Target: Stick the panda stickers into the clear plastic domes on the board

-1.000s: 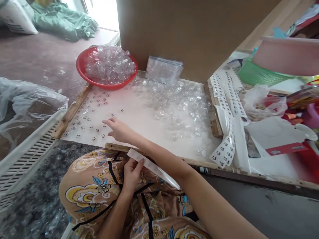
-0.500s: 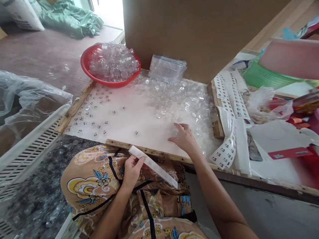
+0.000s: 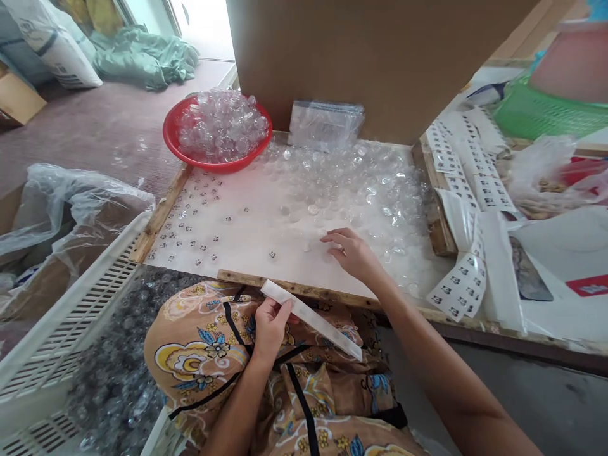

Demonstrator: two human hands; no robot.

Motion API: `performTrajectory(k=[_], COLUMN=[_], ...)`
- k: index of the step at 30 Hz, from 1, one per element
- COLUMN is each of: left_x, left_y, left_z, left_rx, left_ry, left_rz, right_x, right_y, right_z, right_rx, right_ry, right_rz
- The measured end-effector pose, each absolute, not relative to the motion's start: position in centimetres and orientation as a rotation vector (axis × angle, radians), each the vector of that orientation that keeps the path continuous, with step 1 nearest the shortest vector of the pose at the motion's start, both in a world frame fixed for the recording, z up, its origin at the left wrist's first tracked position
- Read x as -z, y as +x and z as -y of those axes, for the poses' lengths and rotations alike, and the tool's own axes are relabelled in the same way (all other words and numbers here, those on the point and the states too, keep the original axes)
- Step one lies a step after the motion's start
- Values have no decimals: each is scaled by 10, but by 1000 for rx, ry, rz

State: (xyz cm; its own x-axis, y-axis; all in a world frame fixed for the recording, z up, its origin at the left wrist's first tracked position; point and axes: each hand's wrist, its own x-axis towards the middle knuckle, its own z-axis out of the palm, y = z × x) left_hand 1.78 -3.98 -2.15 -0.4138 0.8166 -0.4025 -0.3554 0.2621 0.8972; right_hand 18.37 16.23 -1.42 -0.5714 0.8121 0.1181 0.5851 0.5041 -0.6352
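Observation:
My left hand (image 3: 272, 322) pinches a narrow white strip (image 3: 319, 325) near its upper left end, over the patterned cloth on my lap. My right hand (image 3: 354, 253) is over the white board (image 3: 256, 237), fingers apart and bent, close to some clear round pieces; nothing shows clearly between its fingers. Many clear pieces (image 3: 375, 183) lie spread over the board's right and back parts. On the left part of the board are several small pieces with dark prints (image 3: 199, 196). A red bowl (image 3: 223, 166) heaped with clear pieces rests at the board's back left corner.
A wooden edge (image 3: 294, 288) borders the board's front. Sheets of printed stickers (image 3: 463, 282) lie at the right. A clear plastic bag (image 3: 325, 123) leans against the brown carton (image 3: 375, 57) behind. At left is a white slotted crate (image 3: 80, 316) by a mass of clear pieces.
My view has shifted, so most things appear farther right. My right hand has moved slightly left relative to the board, its fingers nearer together. My left hand still holds the strip.

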Motion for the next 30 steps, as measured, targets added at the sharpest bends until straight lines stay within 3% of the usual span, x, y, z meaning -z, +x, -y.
performTrajectory(k=[7, 14, 23, 30], left_x=[27, 27, 25, 26], left_y=[17, 18, 18, 18], left_z=[41, 41, 41, 41], left_rx=[-1395, -1414, -1424, -1419], left_ry=[461, 449, 444, 446], left_rz=[-1481, -1477, -1472, -1475], right_x=[0, 5, 15, 20], right_y=[152, 122, 124, 144], right_z=[-154, -146, -142, -150], right_rx=[-444, -596, -1311, -1174], right_ry=[-1121, -1135, -987, -1086], right_rz=[2439, 2566, 2111, 2183])
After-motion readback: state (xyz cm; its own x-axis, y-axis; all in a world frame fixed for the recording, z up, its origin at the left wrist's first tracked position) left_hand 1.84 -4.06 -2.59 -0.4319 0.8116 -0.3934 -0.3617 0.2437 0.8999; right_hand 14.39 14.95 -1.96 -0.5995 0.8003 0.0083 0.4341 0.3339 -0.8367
